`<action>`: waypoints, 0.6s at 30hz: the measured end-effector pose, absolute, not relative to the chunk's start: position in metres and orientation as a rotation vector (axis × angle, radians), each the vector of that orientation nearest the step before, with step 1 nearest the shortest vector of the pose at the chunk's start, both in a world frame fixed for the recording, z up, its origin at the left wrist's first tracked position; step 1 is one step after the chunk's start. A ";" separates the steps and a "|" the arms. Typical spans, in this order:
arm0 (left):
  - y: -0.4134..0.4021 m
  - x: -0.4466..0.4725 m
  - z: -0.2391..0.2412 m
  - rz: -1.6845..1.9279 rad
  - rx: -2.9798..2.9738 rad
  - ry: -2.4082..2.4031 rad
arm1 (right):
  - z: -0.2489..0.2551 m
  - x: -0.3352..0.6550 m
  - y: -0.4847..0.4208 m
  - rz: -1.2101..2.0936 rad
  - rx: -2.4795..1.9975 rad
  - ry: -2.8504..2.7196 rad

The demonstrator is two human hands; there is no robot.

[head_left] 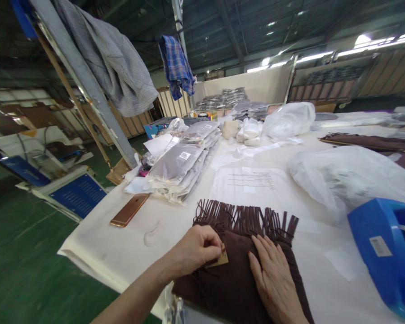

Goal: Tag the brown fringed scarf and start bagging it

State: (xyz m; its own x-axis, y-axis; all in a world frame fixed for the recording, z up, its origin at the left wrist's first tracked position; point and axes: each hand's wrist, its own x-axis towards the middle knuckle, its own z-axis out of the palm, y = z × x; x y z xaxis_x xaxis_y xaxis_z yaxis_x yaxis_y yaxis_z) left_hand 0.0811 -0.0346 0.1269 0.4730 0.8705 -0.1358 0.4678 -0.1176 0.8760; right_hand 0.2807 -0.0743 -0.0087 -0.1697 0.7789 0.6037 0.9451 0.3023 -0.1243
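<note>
A dark brown cushion cover [238, 288] with a fringe [242, 218] along its far edge lies in front of me on the white table. My left hand [202, 247] is closed over the cover's upper left part, its fingertips pinched at a small tan hang tag [220, 260]. The fingers partly hide this tag. My right hand [273, 274] rests flat on the right half of the cover, fingers stretched out and holding nothing.
Left of the cover lies a phone [130, 210]; beyond it are stacked grey bagged packages [178, 162]. A printed sheet [249, 182] lies behind the fringe. At right are a blue plastic holder [374, 252] and a clear plastic bag [350, 175]. More brown fringed pieces [367, 140] lie far right.
</note>
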 end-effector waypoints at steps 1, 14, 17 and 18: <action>-0.037 0.077 0.124 0.487 1.798 1.109 | -0.009 0.281 -0.074 -0.380 -1.529 -1.995; -0.045 0.059 0.072 0.183 1.980 1.629 | -0.010 0.282 -0.069 -0.541 -1.468 -1.985; -0.040 0.059 0.068 0.180 1.946 1.619 | -0.010 0.283 -0.069 -0.560 -1.458 -1.985; -0.038 0.058 0.067 0.182 1.934 1.620 | -0.011 0.283 -0.069 -0.558 -1.455 -1.986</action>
